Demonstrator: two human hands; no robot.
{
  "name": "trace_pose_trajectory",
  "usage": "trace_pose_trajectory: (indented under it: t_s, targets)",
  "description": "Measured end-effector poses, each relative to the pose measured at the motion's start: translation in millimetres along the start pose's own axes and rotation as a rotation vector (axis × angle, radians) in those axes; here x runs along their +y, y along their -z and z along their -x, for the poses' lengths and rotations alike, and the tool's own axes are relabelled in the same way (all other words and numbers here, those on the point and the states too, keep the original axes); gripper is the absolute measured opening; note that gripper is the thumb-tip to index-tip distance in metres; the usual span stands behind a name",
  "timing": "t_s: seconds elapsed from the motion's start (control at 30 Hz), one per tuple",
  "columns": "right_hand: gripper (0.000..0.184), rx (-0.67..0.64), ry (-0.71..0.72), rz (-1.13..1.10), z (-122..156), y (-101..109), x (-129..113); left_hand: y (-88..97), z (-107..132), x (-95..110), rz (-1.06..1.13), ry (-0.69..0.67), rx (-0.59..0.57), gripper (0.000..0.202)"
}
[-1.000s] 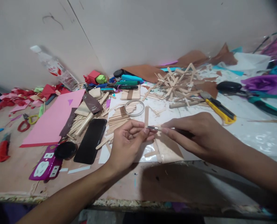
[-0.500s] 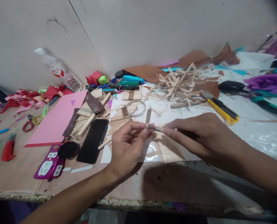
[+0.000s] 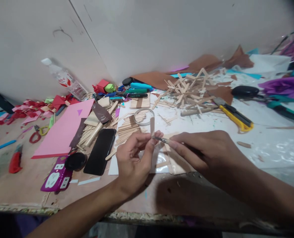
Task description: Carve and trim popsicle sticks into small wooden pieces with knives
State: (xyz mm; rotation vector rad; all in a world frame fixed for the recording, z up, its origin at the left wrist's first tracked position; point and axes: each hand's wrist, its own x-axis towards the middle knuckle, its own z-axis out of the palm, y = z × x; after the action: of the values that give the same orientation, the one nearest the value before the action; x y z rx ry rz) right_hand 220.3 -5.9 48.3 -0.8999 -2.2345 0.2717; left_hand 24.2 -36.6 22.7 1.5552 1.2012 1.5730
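Observation:
Between the thumb and fingers of my left hand [image 3: 137, 155] a short wooden craft stick [image 3: 152, 125] stands upright. My right hand [image 3: 203, 148] is closed around a slim craft knife [image 3: 164, 140]. Its narrow metal tip points left and meets the stick low down, right by my left fingertips; most of its handle is hidden in my fingers. Below my hands, flat wooden pieces [image 3: 179, 162] lie on a white sheet [image 3: 114, 167]. A roll of tape [image 3: 137, 120] rests just behind, beside a row of craft sticks [image 3: 128, 130].
A tangled heap of sticks [image 3: 186, 89] lies at the back. To the right are a yellow box cutter [image 3: 236, 119] and pliers [image 3: 283, 110]. A phone [image 3: 100, 152], purple power strip [image 3: 56, 177], pink paper [image 3: 62, 132] and small scissors [image 3: 35, 136] lie left. A bottle [image 3: 64, 79] leans against the wall.
Both hands have shifted slightly left relative to the tape roll, the stick with them. The knife now slopes more. A small wooden offcut shows on the sheet at right. The camera view has turned a little.

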Motion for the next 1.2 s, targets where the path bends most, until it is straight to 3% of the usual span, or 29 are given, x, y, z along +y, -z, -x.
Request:
trace_pose_trajectory:
  t_s: [0.27, 0.5, 0.67, 0.73, 0.8, 0.9, 1.0, 1.07, 1.2]
  targets:
    - [0.03, 0.01, 0.121, -0.077, -4, 5, 10, 0.2, 1, 3, 0.006, 0.014, -0.005, 0.013]
    - [0.022, -0.057, 0.044, -0.201, -10, 8, 15, 3.5, -6, 5, 0.02, 0.071, -0.06, 0.007]
    - [0.016, -0.115, 0.049, -0.268, -12, 22, 25, 5.0, -8, -1, 0.055, 0.151, -0.14, 0.005]
    - [0.014, -0.07, 0.085, -0.241, -13, 29, 28, 7.8, -6, -8, -0.114, 0.065, -0.256, 0.002]
    - [0.012, 0.003, 0.092, -0.185, -13, 32, 32, 10.9, -6, -15, -0.341, -0.154, -0.41, 0.006]
    - [0.015, 0.04, 0.047, -0.125, -14, 30, 39, 13.2, -8, -22, -0.451, -0.34, -0.571, 0.011]
    - [0.031, -0.011, 0.02, -0.146, -15, 23, 44, 13.1, -10, -24, -0.476, -0.376, -0.633, 0.012]
    - [0.031, -0.043, -0.004, -0.222, -16, 19, 43, 13.6, -11, -23, -0.473, -0.382, -0.647, 0.013]
    - [0.026, -0.065, -0.279, -0.593, -17, 16, 38, 16.1, -13, -22, -0.47, -0.356, -0.661, 0.012]
